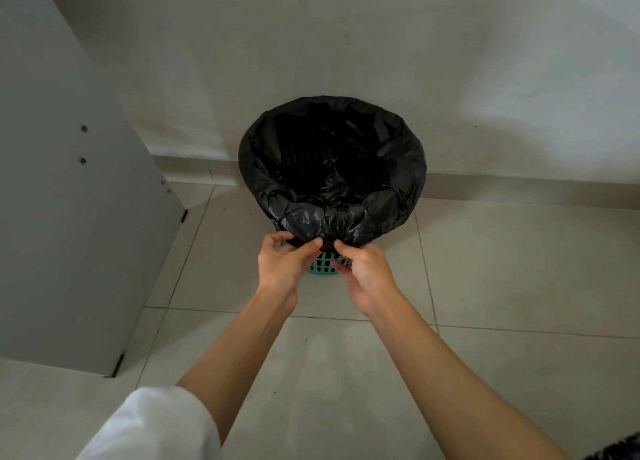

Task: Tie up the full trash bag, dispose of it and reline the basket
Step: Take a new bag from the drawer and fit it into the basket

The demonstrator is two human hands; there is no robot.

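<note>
Head cam, looking down: the left hand (285,265) and right hand (363,269) sit side by side, nearly touching. Each one pinches the hem of the black trash bag (346,217) between thumb and fingers.

The bag lines the green basket (322,264). Its mouth is stretched wide open just beyond the hands, and its edge is folded down over the rim all the way round, bunched into a gather right where the fingers grip. Only a small patch of the basket's mesh shows, low between the two hands.

The basket stands on the tiled floor (502,269) with its far side close to the wall (346,44) past the hands; can't tell if it touches. Well off to the left of the left hand, the edge of a grey panel (69,200) runs down to the floor. There's loads of bare tile to the right of the right hand and back toward the person. A white sleeve (156,425) is pushed up on the left arm.
</note>
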